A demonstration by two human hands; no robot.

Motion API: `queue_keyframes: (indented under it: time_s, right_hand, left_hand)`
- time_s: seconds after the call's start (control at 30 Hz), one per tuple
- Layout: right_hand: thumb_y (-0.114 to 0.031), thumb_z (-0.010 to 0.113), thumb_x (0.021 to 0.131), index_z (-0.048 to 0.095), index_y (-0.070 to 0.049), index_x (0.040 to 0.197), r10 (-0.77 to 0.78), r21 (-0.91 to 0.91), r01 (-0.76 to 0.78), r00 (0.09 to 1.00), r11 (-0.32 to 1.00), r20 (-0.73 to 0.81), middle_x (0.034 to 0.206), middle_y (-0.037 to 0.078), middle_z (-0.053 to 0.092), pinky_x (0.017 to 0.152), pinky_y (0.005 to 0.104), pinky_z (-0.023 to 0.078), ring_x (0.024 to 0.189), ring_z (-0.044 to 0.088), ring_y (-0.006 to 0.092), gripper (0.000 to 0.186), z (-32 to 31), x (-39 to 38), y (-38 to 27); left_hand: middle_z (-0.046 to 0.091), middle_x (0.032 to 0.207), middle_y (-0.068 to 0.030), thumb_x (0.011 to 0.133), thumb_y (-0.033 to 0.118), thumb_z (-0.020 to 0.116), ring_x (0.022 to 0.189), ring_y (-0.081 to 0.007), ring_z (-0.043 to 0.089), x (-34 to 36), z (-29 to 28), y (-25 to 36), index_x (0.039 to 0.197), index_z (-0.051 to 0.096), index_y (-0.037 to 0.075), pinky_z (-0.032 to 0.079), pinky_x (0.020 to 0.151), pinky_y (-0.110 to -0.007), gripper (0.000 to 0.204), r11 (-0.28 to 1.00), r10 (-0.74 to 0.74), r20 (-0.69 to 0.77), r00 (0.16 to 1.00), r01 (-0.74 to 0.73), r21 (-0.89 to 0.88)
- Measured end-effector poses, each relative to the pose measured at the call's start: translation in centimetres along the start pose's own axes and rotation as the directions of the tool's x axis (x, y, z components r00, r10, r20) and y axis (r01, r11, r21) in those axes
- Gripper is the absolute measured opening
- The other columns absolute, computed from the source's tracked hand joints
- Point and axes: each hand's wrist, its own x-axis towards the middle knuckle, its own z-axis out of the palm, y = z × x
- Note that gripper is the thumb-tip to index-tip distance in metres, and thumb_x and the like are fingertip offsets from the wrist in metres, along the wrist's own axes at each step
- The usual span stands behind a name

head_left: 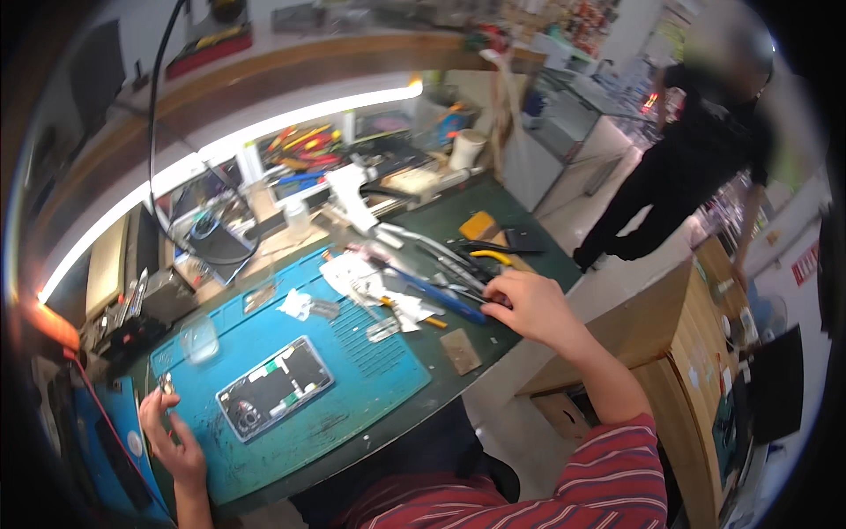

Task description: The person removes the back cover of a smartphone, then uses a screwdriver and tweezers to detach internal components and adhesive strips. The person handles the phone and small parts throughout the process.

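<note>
An opened phone [275, 388], its back part off and dark inside, lies on the blue work mat [370, 397]. My left hand [174, 441] is at the mat's left edge, fingers curled, with a small shiny metal piece [167, 383] at the fingertips; its kind is too small to tell. Over the bench's right side my right hand [533, 309] reaches in among hand tools, its thumb and fingers drawn together. What they grip is hidden. Right beside them are a blue pen-like tool [441, 297] and pliers with yellow-and-black handles [491, 257].
Crumpled white tissue [366, 282] lies at the mat's far right. A clear plastic box [199, 339] stands at its left. A heat-gun-like white tool [351, 198] rests behind. A cardboard box [634, 344] stands at right. A person in black [679, 167] is standing beyond the bench.
</note>
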Motion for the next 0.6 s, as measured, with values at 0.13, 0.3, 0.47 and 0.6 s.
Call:
queue_keyframes:
  time_s: [0.13, 0.3, 0.47, 0.6]
  right_hand:
    - [-0.018, 0.080, 0.089, 0.074, -0.010, 0.095, -0.014, -0.037, 0.011, 0.997, 0.999, -0.080, 0.091, 0.007, 0.072, 0.070, 0.0382, 0.056, 0.081, 0.072, 0.0262, 0.012, 1.9, -1.7, 0.4]
    - [-0.015, 0.080, 0.089, 0.073, -0.006, 0.095, 0.033, -0.017, -0.037, 0.984, 0.999, -0.178, 0.086, 0.007, 0.071, 0.068, 0.0365, 0.055, 0.076, 0.072, 0.0256, 0.013, 1.4, 0.0, 0.7]
    - [-0.015, 0.082, 0.088, 0.074, -0.006, 0.098, -0.060, -0.088, 0.048, 0.989, 0.995, -0.135, 0.089, 0.006, 0.072, 0.068, 0.0330, 0.055, 0.075, 0.071, 0.0218, 0.016, 2.4, 1.0, 0.2]
    - [-0.021, 0.080, 0.090, 0.073, -0.009, 0.101, -0.013, -0.049, 0.007, 0.991, 0.999, -0.136, 0.089, 0.004, 0.073, 0.070, 0.0355, 0.055, 0.078, 0.071, 0.0230, 0.018, 2.2, 1.8, -0.6]
  left_hand:
    - [0.071, 0.109, -0.0147, 0.092, -0.010, 0.057, 0.114, -0.0364, 0.062, 2.0, 1.3, 1.7, 0.136, 0.056, -0.004, 0.044, 0.112, -0.050, 0.044, 0.998, 0.036, 0.038, 0.999, -0.034, -0.052]
    - [0.071, 0.104, -0.0150, 0.091, -0.012, 0.057, 0.117, -0.0373, 0.061, 1.5, 0.2, 1.7, 0.140, 0.053, -0.003, 0.041, 0.114, -0.052, 0.050, 0.999, 0.022, 0.050, 0.999, -0.019, -0.047]
    - [0.069, 0.107, -0.0167, 0.092, -0.013, 0.054, 0.124, -0.0385, 0.057, 0.1, -0.3, 1.5, 0.145, 0.048, -0.006, 0.042, 0.111, -0.050, 0.054, 0.999, -0.018, 0.061, 0.998, 0.020, -0.033]
    - [0.068, 0.107, -0.0173, 0.093, -0.013, 0.054, 0.126, -0.0382, 0.056, 0.0, 0.2, 1.5, 0.147, 0.046, -0.006, 0.042, 0.111, -0.049, 0.055, 0.998, -0.024, 0.078, 0.997, 0.029, -0.064]
